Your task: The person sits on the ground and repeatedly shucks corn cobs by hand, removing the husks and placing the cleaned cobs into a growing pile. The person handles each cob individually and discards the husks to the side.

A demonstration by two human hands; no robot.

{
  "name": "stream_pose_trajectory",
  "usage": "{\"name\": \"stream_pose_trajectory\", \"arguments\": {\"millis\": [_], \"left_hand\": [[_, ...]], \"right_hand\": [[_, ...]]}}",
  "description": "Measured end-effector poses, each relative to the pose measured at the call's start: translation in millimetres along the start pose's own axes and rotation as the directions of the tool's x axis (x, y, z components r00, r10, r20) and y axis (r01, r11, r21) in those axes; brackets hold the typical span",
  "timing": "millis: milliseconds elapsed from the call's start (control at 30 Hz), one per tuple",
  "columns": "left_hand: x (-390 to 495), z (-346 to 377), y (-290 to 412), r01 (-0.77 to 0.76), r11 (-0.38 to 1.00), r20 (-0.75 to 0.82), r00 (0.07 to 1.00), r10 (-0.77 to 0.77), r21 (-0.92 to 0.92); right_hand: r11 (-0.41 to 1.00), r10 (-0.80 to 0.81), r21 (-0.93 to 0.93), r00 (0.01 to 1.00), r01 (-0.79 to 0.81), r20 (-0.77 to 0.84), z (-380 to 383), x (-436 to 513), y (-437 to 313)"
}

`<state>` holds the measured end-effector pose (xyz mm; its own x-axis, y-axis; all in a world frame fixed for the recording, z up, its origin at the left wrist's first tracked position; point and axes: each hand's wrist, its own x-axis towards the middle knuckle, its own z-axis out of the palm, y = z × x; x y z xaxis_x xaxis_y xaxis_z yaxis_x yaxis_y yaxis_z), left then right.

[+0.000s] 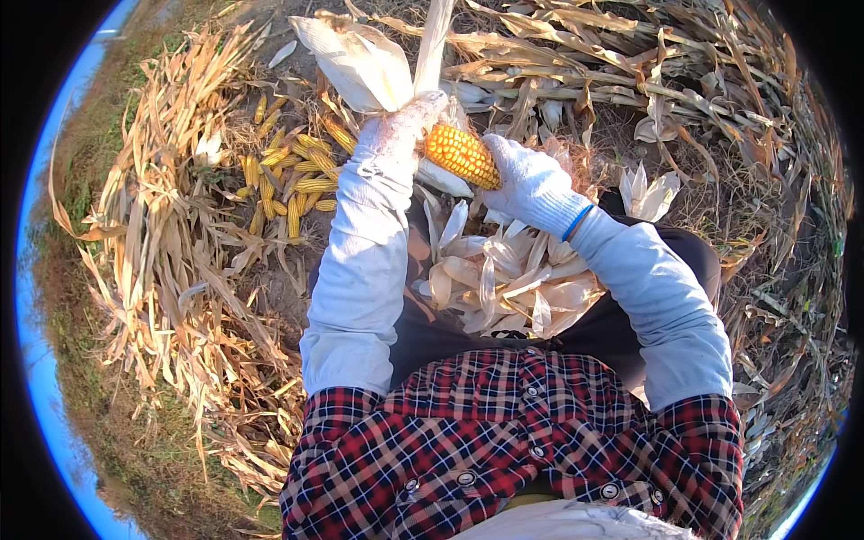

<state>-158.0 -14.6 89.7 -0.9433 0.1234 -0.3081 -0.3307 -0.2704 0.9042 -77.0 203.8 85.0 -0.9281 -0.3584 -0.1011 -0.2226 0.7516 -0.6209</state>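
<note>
Both hands wear white knitted gloves. My right hand grips the far end of a yellow corn ear, whose kernels are bare. My left hand is closed around the pale husk leaves and stalk at the ear's other end. The husk spreads up and to the left above that hand. Below the hands, a heap of dry husk leaves lies between my legs. The left fingertips are partly hidden by glove and husk.
Several husked corn ears are piled on the ground at left. A long bank of dry corn stalks curves along the left, and more stalks lie across the top and right. A loose husk is near my right knee.
</note>
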Motion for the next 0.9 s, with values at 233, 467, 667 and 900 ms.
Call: {"name": "stream_pose_trajectory", "arguments": {"millis": [233, 467, 667, 900], "left_hand": [[-11.1, 40.3, 19.9, -0.099, 0.919, -0.119, 0.991, 0.057, -0.383], [-0.8, 36.0, 24.5, -0.107, 0.926, -0.143, 0.988, 0.058, -0.363], [1.4, 46.0, 20.5, -0.261, 0.838, -0.191, 0.963, 0.19, -0.479], [-0.8, 64.2, 28.3, -0.352, 0.886, -0.123, 0.936, 0.33, -0.301]], "right_hand": [[0.958, 0.082, 0.261, 0.986, -0.117, 0.142, -14.5, 1.1, -8.2], [0.927, 0.028, 0.364, 0.982, -0.096, 0.188, -12.5, 7.1, 6.0], [0.963, 0.095, 0.242, 0.991, -0.116, 0.097, -13.2, 8.6, -2.6], [0.863, 0.119, 0.499, 0.992, -0.08, -0.047, -1.1, 0.5, -6.5]]}}
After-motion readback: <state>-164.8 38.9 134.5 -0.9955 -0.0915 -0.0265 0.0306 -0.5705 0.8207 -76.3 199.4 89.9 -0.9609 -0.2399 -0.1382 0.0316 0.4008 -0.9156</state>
